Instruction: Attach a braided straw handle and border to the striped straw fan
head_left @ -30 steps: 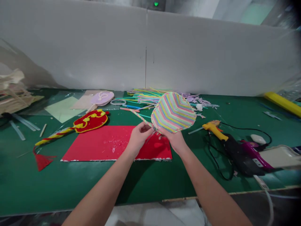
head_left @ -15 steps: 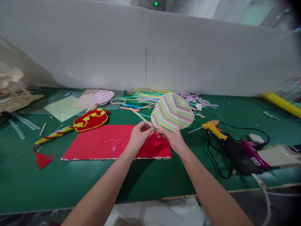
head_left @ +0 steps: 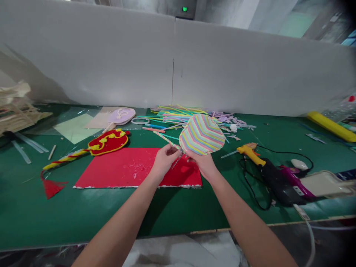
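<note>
A round fan with zigzag pastel stripes is tilted up above the right end of a red board. My right hand grips its lower edge, fingers partly hidden under it. My left hand is closed at the base of the twisted striped handle, which points up and to the left. Something thin and shiny, too small to name, shows between the hands. A red fan with yellow trim and a red tassel lies to the left of the board.
Pastel fuzzy sticks are piled behind the hands. A yellow glue gun with a black cable lies right, beside a purple-and-black power strip. A lilac fan rests at the back left. A white partition stands behind the table.
The striped fan has turned slightly and its face looks narrower. Both hands keep their grip in nearly the same place. The view has shifted a little.
</note>
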A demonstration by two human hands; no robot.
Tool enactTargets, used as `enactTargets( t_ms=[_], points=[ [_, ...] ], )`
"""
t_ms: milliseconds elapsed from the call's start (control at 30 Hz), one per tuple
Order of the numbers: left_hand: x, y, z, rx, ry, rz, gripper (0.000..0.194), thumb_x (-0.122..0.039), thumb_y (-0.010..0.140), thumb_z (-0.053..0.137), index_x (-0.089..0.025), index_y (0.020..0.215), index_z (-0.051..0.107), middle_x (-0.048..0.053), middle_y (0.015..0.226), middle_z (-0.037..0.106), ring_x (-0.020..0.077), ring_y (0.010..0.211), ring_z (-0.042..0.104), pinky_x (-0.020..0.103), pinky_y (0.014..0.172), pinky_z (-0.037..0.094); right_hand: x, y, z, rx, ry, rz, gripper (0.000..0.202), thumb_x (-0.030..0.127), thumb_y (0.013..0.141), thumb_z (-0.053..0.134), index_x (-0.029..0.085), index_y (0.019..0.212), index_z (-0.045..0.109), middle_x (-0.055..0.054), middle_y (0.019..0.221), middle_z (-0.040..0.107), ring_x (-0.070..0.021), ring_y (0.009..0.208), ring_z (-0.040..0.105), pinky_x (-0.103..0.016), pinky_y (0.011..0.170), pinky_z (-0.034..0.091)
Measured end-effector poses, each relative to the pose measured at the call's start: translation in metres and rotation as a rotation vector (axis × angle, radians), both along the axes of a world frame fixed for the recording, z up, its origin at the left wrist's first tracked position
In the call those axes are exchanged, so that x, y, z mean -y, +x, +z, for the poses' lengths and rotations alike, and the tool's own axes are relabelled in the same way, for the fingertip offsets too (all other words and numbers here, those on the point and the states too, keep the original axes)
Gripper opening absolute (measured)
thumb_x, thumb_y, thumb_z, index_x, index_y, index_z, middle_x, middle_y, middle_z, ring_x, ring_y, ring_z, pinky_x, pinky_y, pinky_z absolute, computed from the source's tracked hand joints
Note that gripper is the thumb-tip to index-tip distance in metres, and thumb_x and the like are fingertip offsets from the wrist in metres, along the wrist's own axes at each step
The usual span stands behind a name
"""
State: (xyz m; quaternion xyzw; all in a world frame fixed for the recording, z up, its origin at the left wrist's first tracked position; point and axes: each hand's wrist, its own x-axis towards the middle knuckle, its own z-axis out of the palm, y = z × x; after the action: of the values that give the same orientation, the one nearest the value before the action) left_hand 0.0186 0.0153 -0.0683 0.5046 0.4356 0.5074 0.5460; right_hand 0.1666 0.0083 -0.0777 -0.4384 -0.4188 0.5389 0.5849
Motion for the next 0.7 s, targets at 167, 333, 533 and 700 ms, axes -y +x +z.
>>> enactTargets(
  t_ms=[167, 333, 533, 700],
  points=[
    [-0.001, 0.001, -0.002, 0.049, -0.024, -0.055, 0.028, -0.035, 0.064, 0.073, -0.015, 0.082, 0.064, 0.002, 0.077, 0.066, 0.0149, 0.076, 0.061, 0.026, 0.075, 0.045, -0.002, 0.001, -0.003, 0.039, 0.061, -0.077, 0.032, 0.035, 0.057, 0.079, 0.019, 0.081, 0.067, -0.003, 0.081, 0.070, -0.0231, 0.087, 0.063, -0.038, 0.074, 0.054],
    [0.001, 0.003, -0.001, -0.026, 0.065, 0.029, 0.021, -0.025, 0.063, 0.073, -0.015, 0.078, 0.063, 0.002, 0.075, 0.066, 0.0148, 0.075, 0.062, 0.027, 0.076, 0.047, -0.001, -0.001, -0.002, 0.079, 0.095, -0.098, 0.022, 0.035, 0.059, 0.078, 0.020, 0.071, 0.066, -0.001, 0.069, 0.068, -0.0233, 0.087, 0.064, -0.040, 0.080, 0.052],
    [0.004, 0.008, -0.003, -0.111, 0.171, 0.153, 0.013, -0.024, 0.065, 0.072, -0.016, 0.070, 0.062, 0.002, 0.070, 0.066, 0.0171, 0.071, 0.064, 0.030, 0.074, 0.049, -0.001, -0.003, -0.004, 0.065, 0.143, -0.155, 0.038, 0.031, 0.058, 0.078, 0.021, 0.093, 0.068, -0.003, 0.096, 0.071, -0.0221, 0.096, 0.063, -0.042, 0.092, 0.047],
    [0.015, 0.009, 0.002, -0.276, 0.366, 0.192, 0.006, -0.022, 0.074, 0.066, -0.022, 0.079, 0.069, 0.004, 0.085, 0.069, 0.0191, 0.084, 0.063, 0.029, 0.083, 0.047, -0.002, -0.004, -0.006, 0.053, 0.165, -0.178, 0.047, 0.031, 0.059, 0.078, 0.021, 0.104, 0.066, -0.005, 0.106, 0.069, -0.0232, 0.103, 0.061, -0.042, 0.094, 0.047]
  ],
)
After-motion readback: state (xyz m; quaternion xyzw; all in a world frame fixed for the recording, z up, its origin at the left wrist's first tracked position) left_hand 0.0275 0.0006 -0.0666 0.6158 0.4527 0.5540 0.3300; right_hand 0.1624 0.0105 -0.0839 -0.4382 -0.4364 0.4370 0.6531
